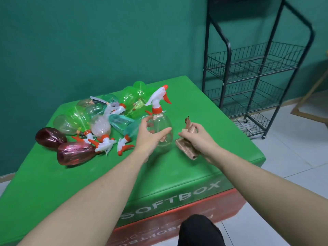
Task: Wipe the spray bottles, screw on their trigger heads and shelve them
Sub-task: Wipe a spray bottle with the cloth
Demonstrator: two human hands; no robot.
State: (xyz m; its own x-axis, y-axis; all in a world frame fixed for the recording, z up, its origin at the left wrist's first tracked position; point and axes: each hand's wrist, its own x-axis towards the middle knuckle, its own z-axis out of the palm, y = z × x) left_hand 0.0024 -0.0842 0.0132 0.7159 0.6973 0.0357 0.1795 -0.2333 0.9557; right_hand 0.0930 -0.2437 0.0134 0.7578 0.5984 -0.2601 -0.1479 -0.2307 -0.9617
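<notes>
left hand (150,134): fingers spread wide, cupping clear bottle (164,129) | bottle: upright, trigger head (159,96) on top | right hand (197,137): pinches cloth (187,149) just beside bottle

Both bare forearms reach forward. The left hand (150,134) has its fingers spread and loosely curved, thumb apart. The right hand (197,137) has its fingers curled into a tight grip.
</notes>
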